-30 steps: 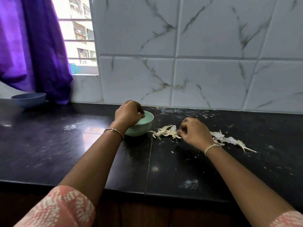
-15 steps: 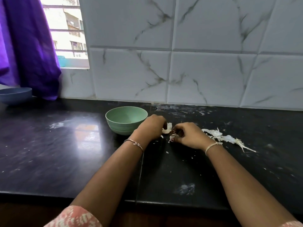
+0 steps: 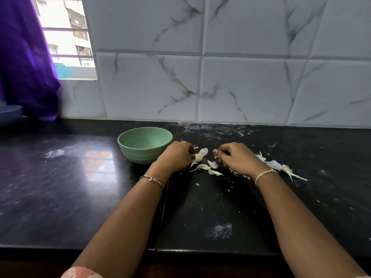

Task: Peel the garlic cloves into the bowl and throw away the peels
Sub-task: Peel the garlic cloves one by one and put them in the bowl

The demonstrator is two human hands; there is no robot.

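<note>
A second ago my left hand (image 3: 176,157) was over the green bowl (image 3: 144,144). Now it has come back down to the counter (image 3: 80,187) just right of the bowl, and my two hands, which met half a second ago, have drawn slightly apart. I judge that one clove has gone in and the next is under way, so the peeling is mid-course and nothing has been thrown away yet.

My left hand lies knuckles up, its fingers curled round a garlic clove (image 3: 200,155) whose pale end sticks out away from the bowl. My right hand (image 3: 236,159) sits a little farther from the bowl, wrist low on the counter, with its fingers curled in tight and the thumb and forefinger tips together. Whether they pinch a scrap of skin or nothing, I cannot tell.

Loose peels (image 3: 206,169) lie on the counter between and just in front of my hands. A longer pile of skins (image 3: 277,165) trails beyond my right wrist, well away from the bowl.
</note>
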